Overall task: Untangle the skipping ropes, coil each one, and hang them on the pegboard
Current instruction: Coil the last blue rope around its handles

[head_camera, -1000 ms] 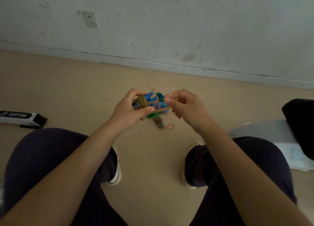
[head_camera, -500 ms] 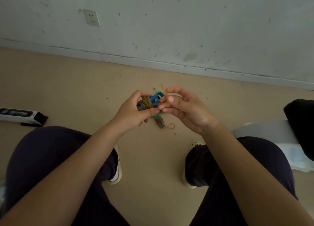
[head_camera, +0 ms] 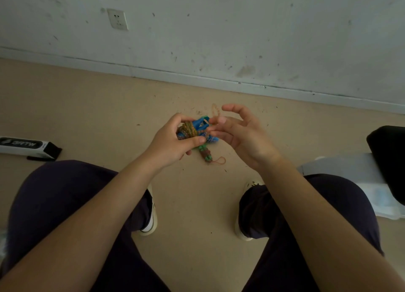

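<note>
Left hand (head_camera: 175, 142) clenched round rope bundle (head_camera: 194, 130) above floor (head_camera: 87, 107); right hand (head_camera: 238, 133), at 3 o'clock, pinching thin loop (head_camera: 215, 111) (other fingers loosely spread).

A scuffed, off-white wall (head_camera: 241, 28) carries a white socket (head_camera: 117, 19) and ends in a pale skirting board (head_camera: 197, 76). The tan floor (head_camera: 87, 107) below is speckled with dark bits. Light is dim and even. A white-and-black box (head_camera: 28, 145) lies at left.
</note>
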Demonstrator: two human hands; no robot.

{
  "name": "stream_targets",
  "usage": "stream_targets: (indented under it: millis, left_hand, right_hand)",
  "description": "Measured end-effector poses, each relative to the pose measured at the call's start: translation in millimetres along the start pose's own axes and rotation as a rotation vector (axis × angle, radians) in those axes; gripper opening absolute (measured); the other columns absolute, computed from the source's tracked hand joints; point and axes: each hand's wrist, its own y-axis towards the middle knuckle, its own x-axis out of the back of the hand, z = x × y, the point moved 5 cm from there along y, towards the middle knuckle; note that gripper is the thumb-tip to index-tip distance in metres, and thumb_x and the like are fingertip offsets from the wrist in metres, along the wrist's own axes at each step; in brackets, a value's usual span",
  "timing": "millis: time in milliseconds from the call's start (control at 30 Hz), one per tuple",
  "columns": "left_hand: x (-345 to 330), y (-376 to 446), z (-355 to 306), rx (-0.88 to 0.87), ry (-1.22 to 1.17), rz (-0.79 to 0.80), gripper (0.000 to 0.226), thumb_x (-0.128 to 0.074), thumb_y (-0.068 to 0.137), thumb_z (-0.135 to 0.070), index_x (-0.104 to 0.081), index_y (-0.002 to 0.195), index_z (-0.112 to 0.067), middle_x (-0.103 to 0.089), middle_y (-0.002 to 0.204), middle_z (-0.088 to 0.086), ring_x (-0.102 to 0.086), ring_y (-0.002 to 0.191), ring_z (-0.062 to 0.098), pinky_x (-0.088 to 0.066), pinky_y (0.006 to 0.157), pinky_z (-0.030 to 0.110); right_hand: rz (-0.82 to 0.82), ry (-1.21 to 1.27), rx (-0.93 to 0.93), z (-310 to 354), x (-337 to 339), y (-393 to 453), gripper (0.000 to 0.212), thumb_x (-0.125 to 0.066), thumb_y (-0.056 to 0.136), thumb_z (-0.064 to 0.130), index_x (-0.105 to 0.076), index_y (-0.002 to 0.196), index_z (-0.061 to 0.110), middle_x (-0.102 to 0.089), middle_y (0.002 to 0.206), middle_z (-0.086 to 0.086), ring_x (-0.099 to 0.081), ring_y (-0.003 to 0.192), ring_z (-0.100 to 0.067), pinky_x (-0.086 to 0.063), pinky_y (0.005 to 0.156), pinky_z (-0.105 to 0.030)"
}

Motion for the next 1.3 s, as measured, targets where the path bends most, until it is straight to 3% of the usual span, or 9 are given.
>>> stream_targets:
  millis: [67,200,367,467,600,700,833,933,1300]
  left_hand:
    - [-0.3,0.1,0.0,0.003,-0.004,0.005,0.037,-0.082,0.081,-0.024,-0.057,0.105,-0.036,-0.068,0.085,-0.003,-0.062,0.061,0.015,-0.043,0.049,0.03]
    - [-1.6,0.8,0.6,0.005,-0.02,0.007,0.037,-0.083,0.08,-0.021,-0.057,0.103,-0.034,-0.067,0.081,-0.001,-0.061,0.059,0.018,-0.042,0.048,0.029]
    - [-2.0,-0.4,-1.6,-0.005,-0.002,0.01,0.04,-0.082,0.08,-0.017,-0.058,0.112,-0.022,-0.067,0.079,-0.003,-0.059,0.059,0.018,-0.042,0.047,0.026]
    - [-1.4,-1.7,-5.6,-0.041,0.032,0.012,0.042,-0.082,0.08,-0.016,-0.058,0.115,-0.02,-0.067,0.082,-0.004,-0.059,0.057,0.012,-0.042,0.047,0.017]
    - [-1.1,-2.5,-7.3,-0.112,0.132,0.022,0.044,-0.083,0.079,-0.017,-0.058,0.115,-0.024,-0.065,0.091,-0.008,-0.059,0.062,-0.004,-0.048,0.061,0.017]
    - [-2.3,-3.2,-6.1,-0.157,0.197,0.044,0.046,-0.085,0.078,-0.021,-0.058,0.115,-0.027,-0.065,0.093,-0.015,-0.06,0.071,-0.008,-0.052,0.074,0.025]
    - [-2.5,-5.4,-10.6,-0.207,0.227,0.047,0.045,-0.085,0.078,-0.023,-0.057,0.113,-0.029,-0.064,0.096,-0.017,-0.059,0.078,-0.012,-0.045,0.074,0.011]
    - [-4.4,-6.5,-12.7,-0.224,0.248,0.042,0.046,-0.085,0.078,-0.022,-0.058,0.115,-0.025,-0.063,0.097,-0.019,-0.057,0.081,-0.016,-0.038,0.071,0.003]
    - [-4.7,-8.6,-11.9,-0.248,0.294,0.113,0.048,-0.085,0.077,-0.023,-0.056,0.114,-0.032,-0.064,0.099,-0.02,-0.061,0.083,-0.011,-0.041,0.073,0.006]
  right_hand:
    - [-0.001,-0.043,0.014,0.4,-0.4,-0.3,0.042,-0.071,0.078,0.007,-0.048,0.113,0.007,-0.07,0.092,-0.021,-0.07,0.075,-0.024,-0.059,0.076,-0.032]
    - [-0.066,-0.146,0.047,0.8,3.6,0.6,0.032,-0.075,0.075,0.014,-0.057,0.1,0.008,-0.068,0.08,-0.018,-0.064,0.063,-0.023,-0.055,0.061,-0.03]
    - [-0.168,-0.387,0.067,-4.2,9.7,4.2,0.013,-0.074,0.085,0.007,-0.066,0.093,0.002,-0.065,0.064,-0.008,-0.055,0.049,-0.018,-0.044,0.046,-0.025]
    - [-0.217,-0.509,0.047,-5.7,11.8,3.9,0.015,-0.075,0.085,0.01,-0.068,0.094,0.0,-0.063,0.059,0.0,-0.051,0.047,-0.016,-0.041,0.042,-0.022]
    - [-0.218,-0.537,0.036,-6.3,8.9,2.8,0.017,-0.077,0.084,0.011,-0.069,0.097,0.002,-0.064,0.061,0.005,-0.051,0.048,-0.016,-0.041,0.042,-0.021]
    - [-0.227,-0.564,0.039,-6.0,7.4,2.4,0.018,-0.078,0.083,0.012,-0.069,0.096,0.003,-0.064,0.07,-0.003,-0.053,0.051,-0.016,-0.041,0.043,-0.02]
    - [-0.264,-0.658,0.091,-3.1,9.9,2.4,0.01,-0.077,0.084,0.013,-0.068,0.087,0.009,-0.066,0.076,-0.007,-0.055,0.053,-0.008,-0.042,0.047,-0.017]
    - [-0.302,-0.756,0.163,-5.2,12.0,3.2,0.011,-0.076,0.085,0.014,-0.065,0.081,0.016,-0.066,0.074,-0.001,-0.055,0.055,-0.005,-0.044,0.054,-0.02]
    - [-0.313,-0.845,0.182,-11.2,8.7,2.4,0.02,-0.076,0.083,0.014,-0.06,0.077,0.022,-0.067,0.078,-0.006,-0.055,0.059,-0.012,-0.046,0.055,-0.028]
